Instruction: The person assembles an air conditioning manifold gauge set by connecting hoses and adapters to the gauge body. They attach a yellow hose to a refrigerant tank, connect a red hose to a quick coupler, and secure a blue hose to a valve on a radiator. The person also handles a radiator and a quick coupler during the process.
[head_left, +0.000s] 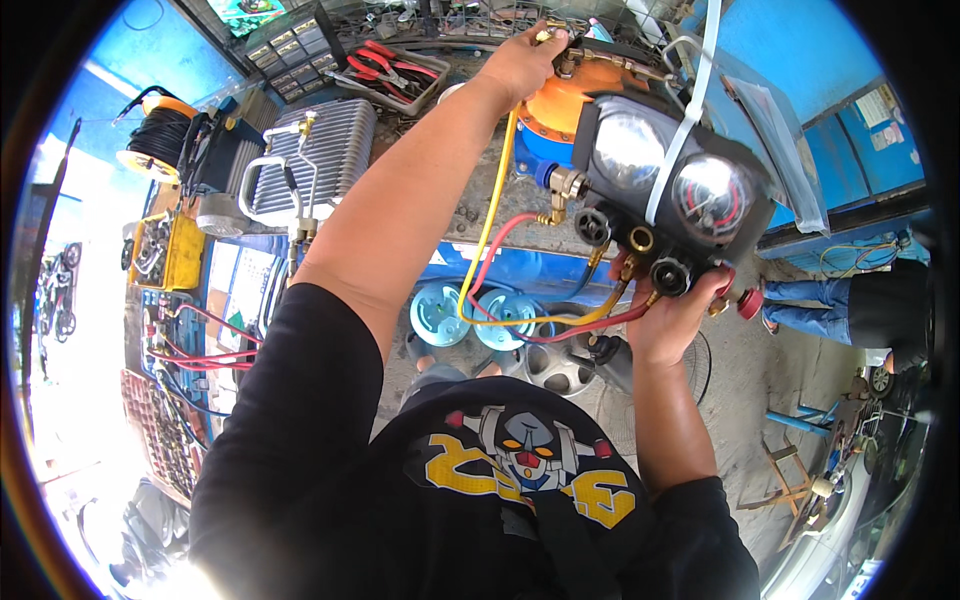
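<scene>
Black manifold gauge set (pixel 640 195) hangs by the front edge of the workbench (pixel 462 205), right hand (pixel 665 325) clamped beneath, left hand (pixel 520 65) pinching a fitting (pixel 546 36) above the orange-domed tank (pixel 565 100), likely connecting, needing steady turning next.

Your bench (pixel 470 215) is carrying a tank (pixel 565 100) just beside your left fingers (pixel 541 47); left of those fingers a tray (pixel 440 70) of pliers (pixel 374 67) is lying, farther left a cabinet (pixel 295 52) is standing, and left but nearer you a finned block (pixel 340 140) is sitting.
</scene>
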